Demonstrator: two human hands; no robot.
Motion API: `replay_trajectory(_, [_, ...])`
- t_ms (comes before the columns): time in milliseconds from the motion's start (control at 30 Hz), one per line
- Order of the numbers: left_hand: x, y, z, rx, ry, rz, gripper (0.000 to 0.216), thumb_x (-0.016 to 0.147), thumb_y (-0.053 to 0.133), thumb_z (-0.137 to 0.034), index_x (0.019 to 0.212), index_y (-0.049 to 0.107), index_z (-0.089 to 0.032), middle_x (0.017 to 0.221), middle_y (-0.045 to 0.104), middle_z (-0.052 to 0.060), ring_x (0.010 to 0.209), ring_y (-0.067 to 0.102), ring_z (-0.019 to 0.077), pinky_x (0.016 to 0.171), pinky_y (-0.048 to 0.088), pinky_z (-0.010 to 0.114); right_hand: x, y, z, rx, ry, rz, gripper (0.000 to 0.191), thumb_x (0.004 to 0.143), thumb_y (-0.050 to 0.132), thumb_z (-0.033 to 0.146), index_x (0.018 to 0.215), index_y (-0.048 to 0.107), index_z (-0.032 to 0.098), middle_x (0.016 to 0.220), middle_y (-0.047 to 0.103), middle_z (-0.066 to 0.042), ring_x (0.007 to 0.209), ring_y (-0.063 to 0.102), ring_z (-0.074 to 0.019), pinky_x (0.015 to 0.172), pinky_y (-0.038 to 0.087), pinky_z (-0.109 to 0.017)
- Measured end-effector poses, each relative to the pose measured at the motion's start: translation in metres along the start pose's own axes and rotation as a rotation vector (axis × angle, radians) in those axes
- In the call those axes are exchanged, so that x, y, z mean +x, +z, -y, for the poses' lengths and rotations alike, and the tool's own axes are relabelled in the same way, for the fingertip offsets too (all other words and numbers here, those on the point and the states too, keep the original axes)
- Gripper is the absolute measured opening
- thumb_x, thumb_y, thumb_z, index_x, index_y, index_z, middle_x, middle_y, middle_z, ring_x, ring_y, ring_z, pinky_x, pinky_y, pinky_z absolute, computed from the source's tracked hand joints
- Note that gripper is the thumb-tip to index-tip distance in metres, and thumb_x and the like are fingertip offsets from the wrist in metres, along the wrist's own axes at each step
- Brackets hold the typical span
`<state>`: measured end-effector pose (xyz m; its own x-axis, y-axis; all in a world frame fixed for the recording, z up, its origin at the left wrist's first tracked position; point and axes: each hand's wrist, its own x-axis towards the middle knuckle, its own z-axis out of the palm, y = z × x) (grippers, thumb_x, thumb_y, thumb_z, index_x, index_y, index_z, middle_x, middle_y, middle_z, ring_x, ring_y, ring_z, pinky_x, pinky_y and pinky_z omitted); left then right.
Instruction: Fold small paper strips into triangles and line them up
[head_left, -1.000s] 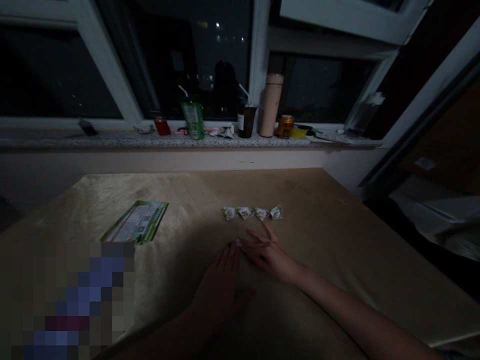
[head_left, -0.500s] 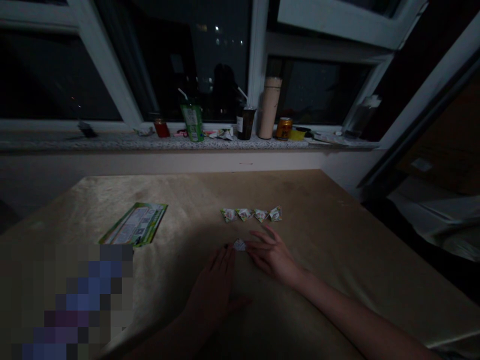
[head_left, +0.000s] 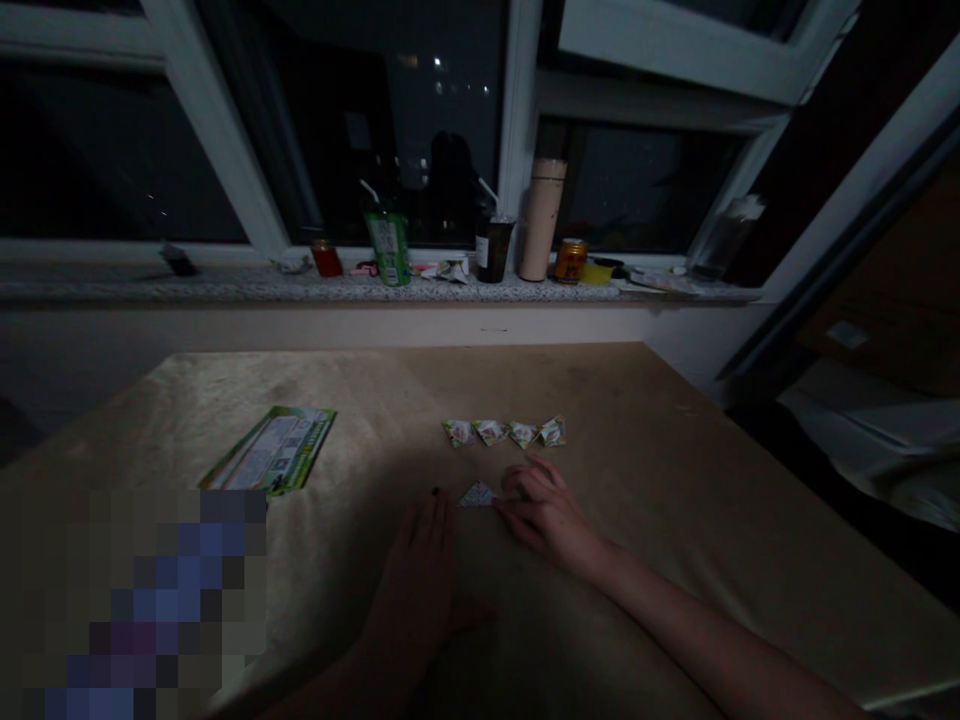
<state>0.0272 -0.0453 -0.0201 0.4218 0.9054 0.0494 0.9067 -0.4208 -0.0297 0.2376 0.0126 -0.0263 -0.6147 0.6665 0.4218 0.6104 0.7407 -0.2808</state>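
A small triangular packet [head_left: 478,495], pale with fine markings, lies on the cloth-covered table between my hands. My left hand [head_left: 420,560] rests flat just left of it, fingers stretched together and thumb out to the right; it holds nothing. At the packet's right corner, my right hand [head_left: 547,510] has its fingers bent and its thumb and forefinger closed on that corner. Beyond the hands stands a row of several similar triangular packets [head_left: 491,432], printed in white and green.
A flat green-and-white printed bag [head_left: 274,450] lies at the left of the table [head_left: 637,420]. Along the windowsill [head_left: 435,290] stand a green drink container [head_left: 388,245], a dark cup with a straw [head_left: 493,250], a pale tall flask [head_left: 541,220] and an orange can [head_left: 571,262].
My left hand has slid slightly left, off the packet's edge, so more of the packet shows. The fingers of my right hand have bent in from a wider spread.
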Motion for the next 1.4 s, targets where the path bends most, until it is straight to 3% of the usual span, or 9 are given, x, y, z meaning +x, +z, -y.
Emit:
replay_trajectory(200, [0.001, -0.002, -0.003, 0.006, -0.043, -0.009, 0.098, 0.068, 0.057, -0.07, 0.134, 0.043, 0.001, 0.141, 0.036, 0.028, 0.13, 0.035, 0.0422, 0.105, 0.029, 0.054, 0.001, 0.001, 0.001, 0.004, 0.003, -0.006, 0.017, 0.089, 0.053, 0.025, 0.089, 0.07, 0.025, 0.095, 0.06, -0.004, 0.105, 0.054, -0.0188, 0.108, 0.025, -0.048])
replay_trajectory(300, [0.006, -0.004, -0.001, -0.066, 0.104, -0.034, 0.088, 0.074, 0.056, -0.064, 0.14, 0.037, -0.008, 0.146, 0.033, 0.021, 0.132, 0.033, 0.0363, 0.107, 0.028, 0.05, 0.002, 0.0, 0.001, 0.013, -0.003, -0.003, 0.017, 0.089, 0.053, 0.025, 0.092, 0.07, 0.025, 0.095, 0.06, -0.004, 0.104, 0.055, -0.0187, 0.108, 0.025, -0.048])
replay_trajectory(400, [0.01, -0.007, 0.002, -0.173, 0.262, 0.026, 0.085, 0.076, 0.059, -0.059, 0.141, 0.034, -0.01, 0.146, 0.033, 0.018, 0.133, 0.035, 0.0291, 0.109, 0.029, 0.041, 0.003, 0.001, -0.003, 0.073, 0.015, 0.0, 0.017, 0.09, 0.053, 0.025, 0.09, 0.069, 0.025, 0.094, 0.061, -0.003, 0.099, 0.056, -0.0171, 0.103, 0.031, -0.043])
replay_trajectory(500, [0.011, -0.009, 0.003, -0.219, 0.234, 0.073, 0.091, 0.073, 0.063, -0.058, 0.142, 0.032, -0.008, 0.148, 0.028, 0.02, 0.135, 0.031, 0.0289, 0.109, 0.028, 0.04, 0.005, 0.004, -0.008, 0.162, 0.13, -0.063, 0.012, 0.087, 0.058, 0.03, 0.086, 0.066, 0.022, 0.092, 0.061, -0.004, 0.093, 0.056, -0.0178, 0.088, 0.04, -0.035])
replay_trajectory(600, [0.009, -0.011, 0.002, -0.247, 0.222, 0.088, 0.093, 0.072, 0.062, -0.06, 0.143, 0.029, -0.01, 0.149, 0.024, 0.019, 0.135, 0.029, 0.0296, 0.109, 0.028, 0.042, 0.008, 0.008, -0.013, 0.103, 0.331, -0.106, 0.026, 0.077, 0.068, 0.043, 0.076, 0.059, 0.019, 0.084, 0.059, -0.003, 0.086, 0.054, -0.0205, 0.077, 0.039, -0.035])
replay_trajectory(733, [0.012, -0.014, 0.002, -0.257, 0.222, 0.09, 0.097, 0.069, 0.065, -0.062, 0.142, 0.031, -0.01, 0.148, 0.029, 0.02, 0.134, 0.032, 0.0313, 0.109, 0.028, 0.044, 0.016, 0.007, -0.016, 0.051, 0.439, 0.018, 0.04, 0.073, 0.067, 0.052, 0.059, 0.056, 0.017, 0.077, 0.058, -0.002, 0.084, 0.053, -0.0206, 0.076, 0.034, -0.034])
replay_trajectory(900, [0.018, -0.017, 0.005, -0.267, 0.228, 0.088, 0.097, 0.065, 0.069, -0.06, 0.141, 0.034, -0.011, 0.145, 0.035, 0.019, 0.134, 0.031, 0.0328, 0.11, 0.025, 0.046, 0.034, -0.005, -0.022, 0.209, 0.521, 0.262, 0.024, 0.073, 0.07, 0.042, 0.062, 0.067, 0.02, 0.07, 0.064, 0.002, 0.084, 0.057, -0.0183, 0.075, 0.032, -0.031])
replay_trajectory(1100, [0.02, -0.019, 0.006, -0.337, 0.259, 0.228, 0.117, 0.061, 0.068, -0.066, 0.146, 0.017, -0.005, 0.152, 0.014, 0.021, 0.139, 0.014, 0.033, 0.111, 0.021, 0.044, 0.04, -0.008, -0.026, 0.23, 0.568, 0.309, 0.019, 0.069, 0.073, 0.038, 0.062, 0.071, 0.021, 0.065, 0.067, 0.003, 0.083, 0.059, -0.0169, 0.079, 0.029, -0.03])
replay_trajectory(1400, [0.022, -0.023, 0.008, -0.38, 0.271, 0.25, 0.114, 0.064, 0.064, -0.069, 0.146, 0.019, -0.004, 0.151, 0.014, 0.022, 0.139, 0.015, 0.034, 0.112, 0.019, 0.045, 0.053, -0.017, -0.027, 0.233, 0.6, 0.432, 0.024, 0.064, 0.076, 0.04, 0.057, 0.068, 0.019, 0.054, 0.06, 0.005, 0.066, 0.057, -0.0131, 0.078, 0.027, -0.03])
